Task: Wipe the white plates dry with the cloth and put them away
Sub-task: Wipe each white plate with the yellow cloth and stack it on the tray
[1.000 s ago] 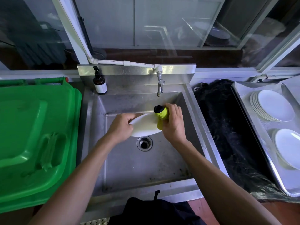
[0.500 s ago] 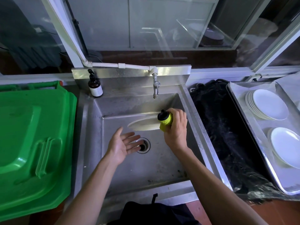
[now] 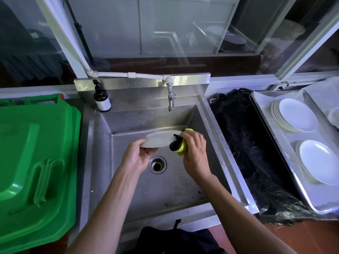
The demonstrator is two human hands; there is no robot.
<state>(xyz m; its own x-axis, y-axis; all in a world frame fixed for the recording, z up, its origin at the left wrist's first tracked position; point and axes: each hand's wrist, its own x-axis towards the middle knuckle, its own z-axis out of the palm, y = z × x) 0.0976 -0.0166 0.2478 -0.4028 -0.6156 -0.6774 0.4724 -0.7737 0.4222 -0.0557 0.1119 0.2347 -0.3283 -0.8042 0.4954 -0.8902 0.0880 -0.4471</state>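
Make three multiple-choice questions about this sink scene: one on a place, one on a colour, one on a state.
1. Where does the brown pump bottle stand?
A. On the sink's back left corner
B. In the tray
C. On the green lid

2. What colour is the big lid left of the sink?
A. Blue
B. Green
C. Red

3. What is the left hand doing?
A. Hanging free
B. Turning the tap
C. Holding the plate's edge

Answers: 1 A, the bottle stands on the rim left of the tap. 2 B, it is plainly green. 3 C, its fingers curl under the plate while the right hand presses the cloth on it.
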